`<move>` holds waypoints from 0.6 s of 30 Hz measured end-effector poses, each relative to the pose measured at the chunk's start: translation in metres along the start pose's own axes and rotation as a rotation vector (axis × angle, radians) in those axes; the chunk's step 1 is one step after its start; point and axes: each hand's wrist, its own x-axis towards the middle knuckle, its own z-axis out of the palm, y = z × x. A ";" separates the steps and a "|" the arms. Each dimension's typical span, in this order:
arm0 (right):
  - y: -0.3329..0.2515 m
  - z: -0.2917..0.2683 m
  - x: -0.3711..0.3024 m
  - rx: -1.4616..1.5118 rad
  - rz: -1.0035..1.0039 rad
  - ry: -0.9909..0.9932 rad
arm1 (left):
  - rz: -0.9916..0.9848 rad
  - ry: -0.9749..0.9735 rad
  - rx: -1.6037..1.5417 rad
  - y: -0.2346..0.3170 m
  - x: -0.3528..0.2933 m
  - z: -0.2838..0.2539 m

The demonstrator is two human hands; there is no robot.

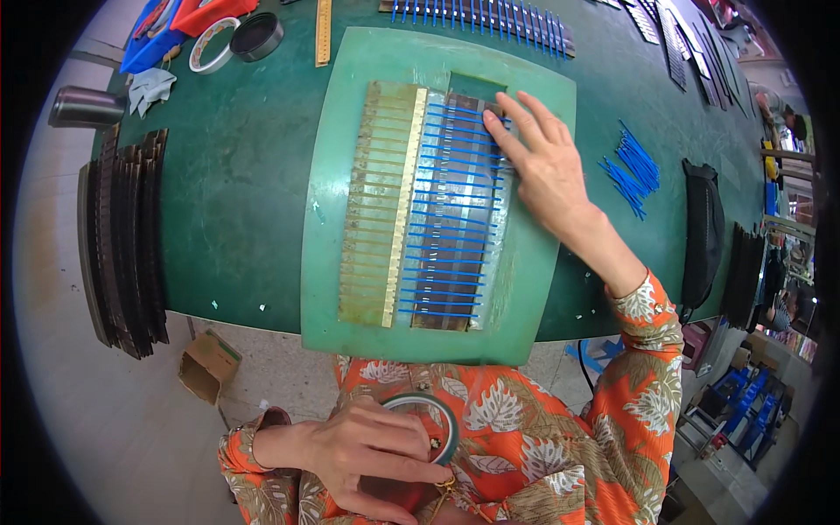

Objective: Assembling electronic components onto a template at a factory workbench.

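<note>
My left hand (367,451) is low, over my lap, with its fingers curled round a roll of green tape (452,430). My right hand (553,171) reaches over the green board (529,271), fingers spread. Its fingertips touch the upper right end of a dark flat plate (459,197) crossed by a row of blue wires (451,261). The wires lie side by side at even spacing, and clear film seems to cover part of them. Left of them runs a pale toothed strip (406,206) beside a slotted yellowish plate (372,219).
Loose blue wires (634,171) lie right of the board, near a black pouch (702,236). Dark strips (127,245) stand stacked at the left edge. Tape rolls (213,45), a wooden ruler (323,33) and another wired strip (481,16) are at the back.
</note>
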 end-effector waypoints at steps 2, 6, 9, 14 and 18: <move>-0.011 0.005 -0.002 -0.087 -0.024 0.002 | 0.007 -0.008 -0.001 0.000 0.002 0.000; -0.006 0.003 -0.002 -0.084 -0.012 -0.012 | 0.034 0.014 0.003 -0.004 -0.003 0.002; -0.008 -0.004 -0.008 -0.045 0.001 -0.029 | 0.020 0.041 0.003 -0.003 -0.006 0.004; -0.021 -0.001 -0.018 -0.062 0.030 -0.030 | 0.014 0.035 -0.004 -0.006 -0.005 0.001; -0.017 0.000 -0.016 -0.028 0.043 -0.032 | 0.023 0.016 -0.008 -0.007 -0.002 0.000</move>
